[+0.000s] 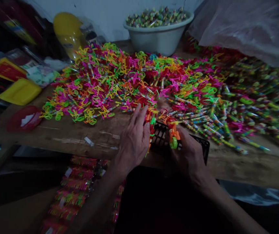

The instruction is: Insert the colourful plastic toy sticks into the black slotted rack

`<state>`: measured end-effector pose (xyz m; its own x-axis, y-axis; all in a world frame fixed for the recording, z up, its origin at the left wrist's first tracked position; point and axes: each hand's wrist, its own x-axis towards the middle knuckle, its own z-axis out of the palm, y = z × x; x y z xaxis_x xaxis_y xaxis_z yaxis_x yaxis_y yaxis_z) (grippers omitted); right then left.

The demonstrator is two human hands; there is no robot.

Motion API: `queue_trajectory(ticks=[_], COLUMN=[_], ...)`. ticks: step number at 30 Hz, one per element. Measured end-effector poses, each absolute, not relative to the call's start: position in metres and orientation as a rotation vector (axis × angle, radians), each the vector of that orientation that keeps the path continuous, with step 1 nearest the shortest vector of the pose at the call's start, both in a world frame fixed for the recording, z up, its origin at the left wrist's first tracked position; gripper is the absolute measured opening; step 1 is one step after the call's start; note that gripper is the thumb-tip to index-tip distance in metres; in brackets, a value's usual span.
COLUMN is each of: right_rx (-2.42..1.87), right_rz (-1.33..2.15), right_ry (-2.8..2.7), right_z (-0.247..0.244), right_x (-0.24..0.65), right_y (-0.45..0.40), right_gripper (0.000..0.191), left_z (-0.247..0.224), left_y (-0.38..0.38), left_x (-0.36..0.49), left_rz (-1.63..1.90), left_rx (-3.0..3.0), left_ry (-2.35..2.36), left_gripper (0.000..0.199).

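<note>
My left hand [134, 139] lies with its fingers stretched forward along a row of small colourful plastic toys [152, 125], at the left end of a black slotted tray [160, 134]. Its palm side rests against the toys. Over the right part of the tray, my right hand [189, 148] has its fingers closed round an orange and green toy [174, 136]. Its fingertips are partly hidden. Behind both hands spreads a big heap of bright plastic toys [120, 78] on the wooden table [63, 136].
Candy-filled tubes [217, 126] lie at the right. A pale basin [157, 39] of small pieces stands at the back. Yellow scoop [19, 92] and red dish [24, 119] sit at the left. Packed toys [76, 185] are below the table edge.
</note>
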<state>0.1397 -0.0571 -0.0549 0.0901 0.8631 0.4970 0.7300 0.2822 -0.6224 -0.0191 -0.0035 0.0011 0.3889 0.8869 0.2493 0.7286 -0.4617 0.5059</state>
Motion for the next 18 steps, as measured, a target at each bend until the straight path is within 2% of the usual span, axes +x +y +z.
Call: queue_trajectory(ticks=[5, 8, 18], right_rx=[-1.459, -1.442, -1.476], right_rz=[0.456, 0.527, 0.362], right_ry=[-1.492, -1.473, -1.630], right_z=[-0.055, -0.058, -0.068], right_x=[0.133, 0.131, 0.136], right_y=[-0.030, -0.017, -0.012], right_gripper=[0.013, 0.013, 0.011], left_z=[0.001, 0.000, 0.011], left_y=[-0.004, -0.004, 0.004], left_x=[-0.021, -0.021, -0.030], left_rz=[0.714, 0.713, 0.647], left_rx=[2.343, 2.324, 2.201], left_ry=[1.401, 1.411, 1.399], left_gripper=[0.044, 0.046, 0.048])
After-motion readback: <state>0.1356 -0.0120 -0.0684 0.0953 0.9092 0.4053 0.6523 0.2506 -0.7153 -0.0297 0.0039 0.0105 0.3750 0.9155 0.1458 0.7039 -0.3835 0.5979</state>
